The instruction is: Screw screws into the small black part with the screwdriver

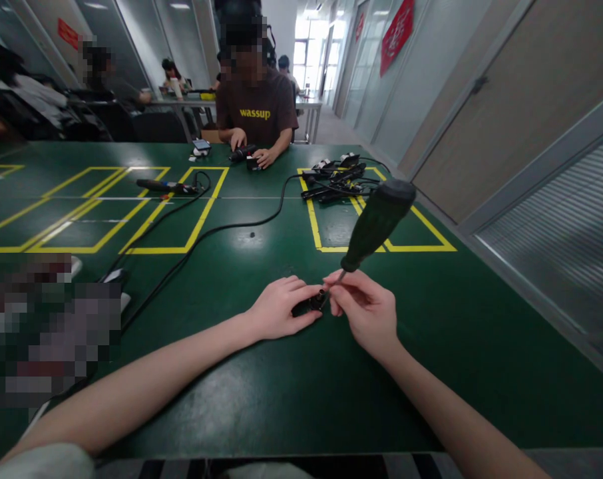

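My left hand [285, 307] rests on the green table, its thumb and fingers closed around a small black part [315, 301] whose kind I cannot make out. My right hand [365, 307] pinches the thin metal shaft of a screwdriver [379, 223] between thumb and fingertips. The screwdriver's thick dark green handle rises above that hand, tilted up and to the right. Its shaft runs down to the black part, and the tip is hidden or too small to see there.
Across the green table [261, 392], a person [254, 100] handles dark objects. Black cables and devices [339, 178] lie piled inside yellow tape at the back right. A corded black tool [166, 187] lies back left, its cable [221, 227] crossing the table. Blurred items sit at left.
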The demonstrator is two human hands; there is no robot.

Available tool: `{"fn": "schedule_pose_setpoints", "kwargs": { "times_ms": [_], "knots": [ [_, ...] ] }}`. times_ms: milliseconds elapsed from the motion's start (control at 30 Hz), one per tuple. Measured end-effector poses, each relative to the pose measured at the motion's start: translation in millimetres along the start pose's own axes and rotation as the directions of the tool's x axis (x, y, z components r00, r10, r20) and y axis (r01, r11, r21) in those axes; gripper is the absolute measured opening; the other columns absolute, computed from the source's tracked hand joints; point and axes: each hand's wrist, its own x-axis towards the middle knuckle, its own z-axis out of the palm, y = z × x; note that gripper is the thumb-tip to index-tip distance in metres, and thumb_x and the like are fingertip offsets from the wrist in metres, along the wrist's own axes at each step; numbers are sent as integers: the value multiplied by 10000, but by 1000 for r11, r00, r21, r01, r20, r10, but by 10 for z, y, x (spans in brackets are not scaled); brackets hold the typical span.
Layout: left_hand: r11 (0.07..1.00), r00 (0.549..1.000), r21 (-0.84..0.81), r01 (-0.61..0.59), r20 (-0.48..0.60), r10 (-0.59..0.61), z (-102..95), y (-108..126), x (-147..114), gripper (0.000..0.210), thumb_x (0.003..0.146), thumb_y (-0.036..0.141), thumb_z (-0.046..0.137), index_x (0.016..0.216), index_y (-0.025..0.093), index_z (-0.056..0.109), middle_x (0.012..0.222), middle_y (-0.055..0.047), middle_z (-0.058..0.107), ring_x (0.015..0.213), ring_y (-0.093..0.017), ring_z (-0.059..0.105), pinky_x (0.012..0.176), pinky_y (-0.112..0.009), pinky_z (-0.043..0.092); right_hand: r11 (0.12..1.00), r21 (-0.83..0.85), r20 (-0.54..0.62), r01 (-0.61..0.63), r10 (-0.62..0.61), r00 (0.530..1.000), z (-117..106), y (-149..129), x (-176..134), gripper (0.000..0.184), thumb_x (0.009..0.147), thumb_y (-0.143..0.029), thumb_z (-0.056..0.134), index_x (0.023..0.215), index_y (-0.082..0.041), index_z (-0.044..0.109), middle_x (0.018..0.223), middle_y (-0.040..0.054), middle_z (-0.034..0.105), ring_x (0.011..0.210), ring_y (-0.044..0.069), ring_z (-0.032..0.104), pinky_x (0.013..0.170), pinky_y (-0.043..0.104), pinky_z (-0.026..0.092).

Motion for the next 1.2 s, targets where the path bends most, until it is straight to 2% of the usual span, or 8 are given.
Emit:
{"fn": "schedule_pose_setpoints", "kwargs": {
  "times_ms": [100,267,400,533,633,900,1033,1200],
  "knots": [
    [1000,1000,6,6,-3,-6,-10,2,4,310,989,387,645,1216,179,677,953,-75,732,882,-226,676,814,-356,557,999,-32,-47,17,-18,999,-2,-5,17,104,856,-106,739,838,-198,784,863,33,727,484,74,602,425,215,536],
    [1000,1000,15,10,-1,-10,1,-9,3,318,991,394,640,1227,183,672,927,-70,720,877,-224,677,814,-353,558,998,-51,-62,-27,24,998,-51,8,5,144,885,-148,723,998,-205,791,843,54,807,418,71,548,367,201,459],
    [1000,1000,8,8,5,-8,17,-17,-3,304,997,402,626,1203,184,677,946,-76,727,890,-229,683,826,-363,562,996,-76,-9,-53,52,999,-48,28,-19,163,915,-193,700,1049,-203,791,783,34,782,403,66,516,377,208,440],
    [1000,1000,-15,13,2,-12,18,-17,-3,314,996,387,619,1237,193,670,1013,-86,738,918,-234,682,840,-371,566,987,-160,-7,8,-9,1000,-16,-6,-13,95,894,-174,727,912,-202,816,861,44,758,468,70,532,427,233,476],
    [1000,1000,-23,15,4,-15,12,-14,2,323,994,385,624,1255,199,667,996,-81,734,908,-232,681,833,-366,565,971,-233,8,46,-45,999,-27,-38,4,110,895,-168,726,874,-209,826,796,36,730,517,102,561,460,254,504],
    [1000,1000,-30,7,-14,-8,18,-14,-2,387,989,385,640,1321,185,642,988,-80,738,913,-230,684,832,-361,564,993,-117,68,31,-24,997,-75,73,-19,235,950,-165,632,1125,-208,782,849,33,771,438,68,539,410,217,460],
    [999,1000,-27,20,11,-20,5,-3,11,308,987,382,641,1226,191,676,1019,-81,743,934,-230,688,846,-359,563,979,-188,10,74,-74,997,-54,65,-2,177,898,-132,701,1000,-211,821,836,22,719,489,68,556,441,219,468],
    [999,1000,-22,26,8,-26,6,0,13,341,991,401,633,1254,187,666,996,-81,740,907,-227,685,836,-360,566,966,-237,-19,106,-114,993,-69,23,27,94,850,-128,763,868,-204,816,669,-10,698,469,89,555,467,239,493]
  ]
}}
